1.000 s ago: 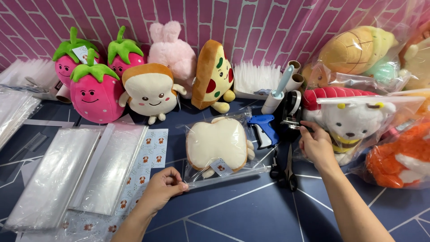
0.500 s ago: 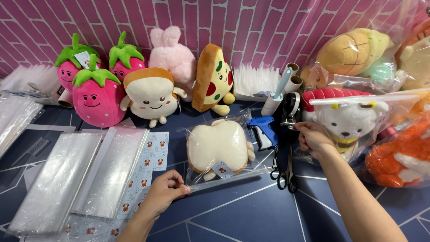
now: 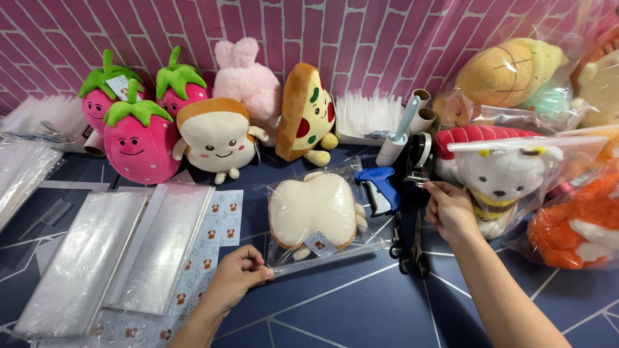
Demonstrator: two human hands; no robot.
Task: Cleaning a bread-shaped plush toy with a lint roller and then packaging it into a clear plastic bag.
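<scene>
A cream toast-shaped plush (image 3: pixel 313 209) lies face down inside a clear plastic bag (image 3: pixel 361 248) in the middle of the dark blue table. My left hand (image 3: pixel 235 277) pinches the bag's folded front left corner. My right hand (image 3: pixel 448 207) is up at the black tape dispenser (image 3: pixel 416 161), fingers closed on a strip of clear tape coming off it. A blue tagging gun (image 3: pixel 380 187) lies between the bag and the dispenser.
Strawberry plushes (image 3: pixel 132 138), a toast plush (image 3: pixel 216 138), a pink bunny and a pizza plush (image 3: pixel 306 113) line the pink brick wall. Bagged plushes (image 3: pixel 509 167) pile up at right. Clear bags (image 3: pixel 84 258) and sticker sheets (image 3: pixel 213 235) lie at left; scissors (image 3: pixel 409 251) lie near my right wrist.
My right hand has stayed at the tape dispenser, drawing slightly back toward me. My left hand keeps its hold on the bag's corner. The camera view shifted a little.
</scene>
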